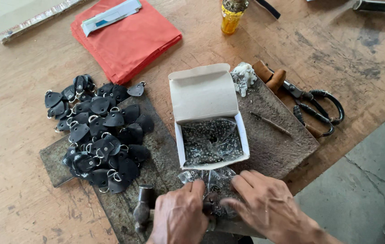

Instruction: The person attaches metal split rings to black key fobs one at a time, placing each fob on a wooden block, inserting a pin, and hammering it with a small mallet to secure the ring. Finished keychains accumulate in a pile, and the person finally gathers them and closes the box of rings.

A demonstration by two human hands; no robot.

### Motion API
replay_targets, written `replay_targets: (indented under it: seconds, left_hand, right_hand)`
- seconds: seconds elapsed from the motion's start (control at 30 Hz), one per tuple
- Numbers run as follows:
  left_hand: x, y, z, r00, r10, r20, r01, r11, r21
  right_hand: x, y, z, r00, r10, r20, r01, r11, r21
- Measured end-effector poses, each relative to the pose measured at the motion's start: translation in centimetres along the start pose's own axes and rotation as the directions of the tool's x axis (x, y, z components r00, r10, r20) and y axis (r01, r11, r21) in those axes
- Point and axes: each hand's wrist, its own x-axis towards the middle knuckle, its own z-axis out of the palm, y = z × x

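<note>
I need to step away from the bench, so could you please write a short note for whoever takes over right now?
Left hand and right hand: fingers of both pinch the clear plastic bag of small metal pieces, in front of the open white box that holds more of them.
Hammer lies by the left hand.
Black leather tabs with rings sit piled on the left.
Bag's opening is hidden.

Both the left hand (pixel 179 216) and right hand (pixel 267 208) pinch a clear plastic bag of small metal pieces (pixel 212 184), just below an open white cardboard box (pixel 207 118) on the worn wooden surface (pixel 16 149).
</note>
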Motion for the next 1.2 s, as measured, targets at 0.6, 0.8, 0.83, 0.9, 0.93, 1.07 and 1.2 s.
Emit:
replay_targets:
  seconds: [0.6, 0.8, 0.83, 0.9, 0.93, 1.07, 1.2]
  left_hand:
    - [-0.8, -1.1, 0.1, 0.963, 0.266, -0.040, -0.267, 0.928, -0.262]
    - [-0.4, -1.3, -1.2, 0.949, 0.287, -0.129, -0.309, 0.928, -0.209]
    - [-0.5, -1.2, -1.7, 0.946, 0.296, -0.133, -0.319, 0.921, -0.221]
    - [-0.9, -0.9, -2.6, 0.930, 0.315, -0.187, -0.352, 0.910, -0.220]
    - [-1.0, -0.5, -3.0, 0.915, 0.326, -0.237, -0.375, 0.904, -0.206]
    - [-1.1, 0.9, -5.5, 0.878, 0.382, -0.289, -0.429, 0.895, -0.122]
    - [-0.1, 2.2, -8.3, 0.847, 0.385, -0.365, -0.413, 0.911, 0.001]
  right_hand:
    - [-1.1, -0.6, -3.2, 0.983, -0.023, -0.184, 0.082, 0.944, 0.320]
    - [-1.2, -0.7, -3.8, 0.984, -0.016, -0.180, 0.088, 0.913, 0.398]
    - [-1.4, -0.5, -4.1, 0.980, -0.028, -0.196, 0.106, 0.910, 0.400]
    - [-1.8, -0.1, -4.8, 0.969, -0.065, -0.237, 0.156, 0.906, 0.393]
    - [-2.0, 0.2, -5.2, 0.962, -0.086, -0.258, 0.184, 0.904, 0.386]
    - [-2.4, 0.0, -7.1, 0.942, -0.093, -0.322, 0.234, 0.872, 0.431]
    - [-0.4, -1.4, -8.6, 0.869, -0.062, -0.491, 0.254, 0.908, 0.335]
